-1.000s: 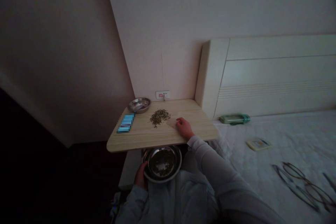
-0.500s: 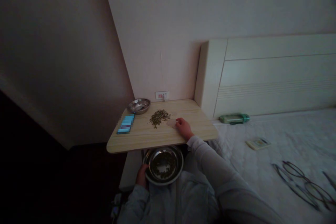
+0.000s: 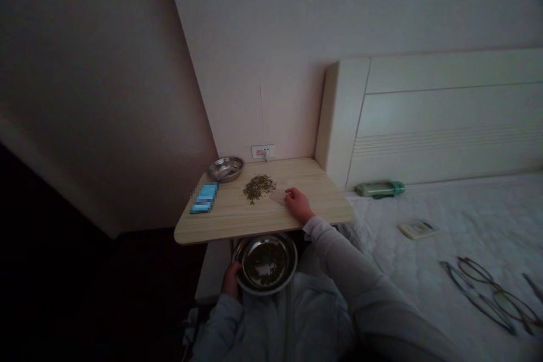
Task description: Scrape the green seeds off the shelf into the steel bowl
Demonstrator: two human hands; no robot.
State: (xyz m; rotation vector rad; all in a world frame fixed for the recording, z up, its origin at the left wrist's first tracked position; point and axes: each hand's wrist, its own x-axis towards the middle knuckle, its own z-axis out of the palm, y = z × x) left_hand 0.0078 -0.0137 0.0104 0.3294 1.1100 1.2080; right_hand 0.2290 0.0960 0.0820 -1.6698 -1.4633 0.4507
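Note:
My left hand (image 3: 231, 281) grips the left rim of a steel bowl (image 3: 266, 263) that holds dark green bits, kept just below the front edge of a small wooden table (image 3: 237, 220). My right hand (image 3: 298, 205) rests on the tabletop with its fingers closed on a small pale card (image 3: 278, 196). The card's edge lies just right of a loose pile of small green bits (image 3: 258, 187) in the middle of the table.
A second, smaller steel bowl (image 3: 225, 168) stands at the table's back left, with a blue flat object (image 3: 204, 198) in front of it. A wall socket (image 3: 263, 151) sits behind. On the bed to the right lie a green case (image 3: 379, 188), a small booklet (image 3: 418, 229) and wire hangers (image 3: 487, 294).
The view has shifted slightly. The bowl and my left hand sit a little further right and higher in view; my right hand stays by the pile.

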